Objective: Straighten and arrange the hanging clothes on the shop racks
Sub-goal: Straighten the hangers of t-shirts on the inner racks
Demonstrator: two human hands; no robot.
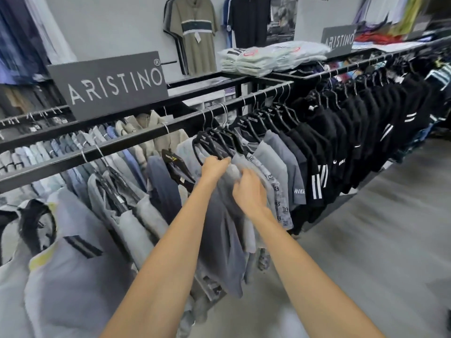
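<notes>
A long black rail (136, 140) carries a row of hanging shirts on black hangers. In the middle hangs a grey shirt (220, 230). My left hand (214, 167) grips it at the shoulder, just under its black hanger (210, 145). My right hand (249, 189) holds the grey cloth a little lower and to the right, fingers curled into the fabric. Grey patterned shirts (278, 176) hang right beside it, and black shirts (346, 142) fill the rail further right. Pale grey shirts (80, 252) hang on the left.
A grey ARISTINO sign (109, 84) stands on the rack top, a second sign (339, 40) further right. Folded shirts (266, 57) are stacked on the shelf behind. Two shirts hang on the back wall (109, 23). Grey floor (378, 240) lies to the right.
</notes>
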